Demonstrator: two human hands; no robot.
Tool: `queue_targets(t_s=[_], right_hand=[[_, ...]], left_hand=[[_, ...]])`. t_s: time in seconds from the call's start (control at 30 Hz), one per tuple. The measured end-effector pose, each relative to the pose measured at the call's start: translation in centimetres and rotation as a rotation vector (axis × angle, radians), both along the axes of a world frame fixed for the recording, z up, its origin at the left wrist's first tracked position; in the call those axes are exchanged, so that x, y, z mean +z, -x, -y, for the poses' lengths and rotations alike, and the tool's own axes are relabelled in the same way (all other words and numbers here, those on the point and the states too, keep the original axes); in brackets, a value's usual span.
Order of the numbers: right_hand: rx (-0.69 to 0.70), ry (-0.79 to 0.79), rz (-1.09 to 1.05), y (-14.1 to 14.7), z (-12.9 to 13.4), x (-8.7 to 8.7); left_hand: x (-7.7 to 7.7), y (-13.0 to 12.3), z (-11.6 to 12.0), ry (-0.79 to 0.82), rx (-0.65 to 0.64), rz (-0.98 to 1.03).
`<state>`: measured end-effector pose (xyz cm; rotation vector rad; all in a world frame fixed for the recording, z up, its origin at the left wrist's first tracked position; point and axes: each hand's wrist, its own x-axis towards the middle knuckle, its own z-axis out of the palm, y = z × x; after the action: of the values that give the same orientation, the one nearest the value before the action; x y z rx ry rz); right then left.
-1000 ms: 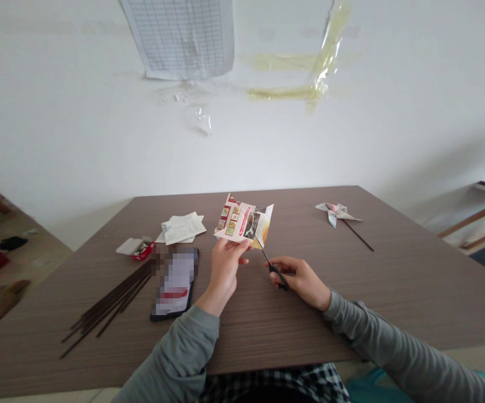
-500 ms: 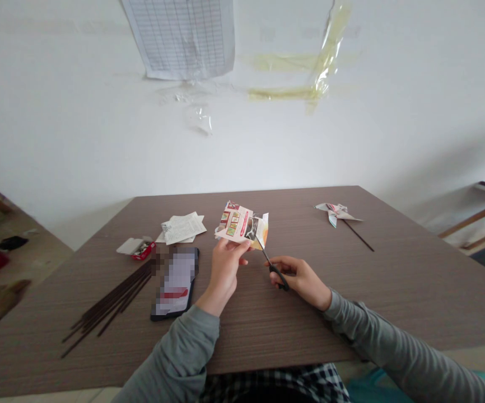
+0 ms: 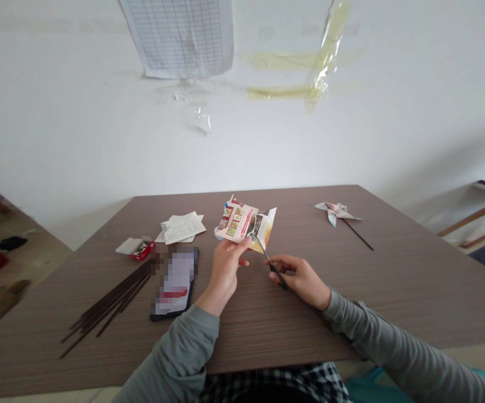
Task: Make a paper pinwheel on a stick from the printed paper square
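Held up over the table's middle is a colourful printed piece of paper (image 3: 236,219), its lower edge pinched between the thumb and fingers of my left hand (image 3: 225,268). My right hand (image 3: 299,280) is closed round the black handles of a pair of scissors (image 3: 276,274). The blades reach up and left onto the paper, close to my left fingertips. Cuts run in from the paper's edge, and its corners stick out. Part of the paper's lower edge is hidden behind my left fingers.
On the left lie a phone (image 3: 175,282), a bundle of thin dark sticks (image 3: 112,299), a small open red box (image 3: 141,250) of small items and some printed papers (image 3: 182,228). A paper pinwheel (image 3: 337,212) on a stick rests at the right. A wall (image 3: 251,151) stands behind the table.
The paper's right part has spread further right and up, and the gap of the cut looks wider. Both hands have stayed nearly in place.
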<state>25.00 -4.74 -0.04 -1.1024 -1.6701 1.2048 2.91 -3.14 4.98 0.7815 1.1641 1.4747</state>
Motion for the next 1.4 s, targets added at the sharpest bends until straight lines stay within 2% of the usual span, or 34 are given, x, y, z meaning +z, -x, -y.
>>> queue_targets(t_s=[0.17,0.4,0.8,1.4], right_hand=[[0.014,-0.046,0.038,-0.29,-0.33,-0.44],[0.021,-0.008,0.039,-0.24,-0.31,-0.58],[0.016,0.022,-0.007,0.06,0.0,-0.13],[0.063,0.045,-0.035,-0.17,-0.27,-0.54]], left_hand=[[-0.37,0.22,-0.18,-0.032,0.017,0.016],[-0.97,0.33,-0.51,-0.035,0.04,0.019],[-0.95,0.27,-0.42,-0.035,0.045,-0.004],[-0.48,0.33,-0.49,-0.04,0.013,-0.004]])
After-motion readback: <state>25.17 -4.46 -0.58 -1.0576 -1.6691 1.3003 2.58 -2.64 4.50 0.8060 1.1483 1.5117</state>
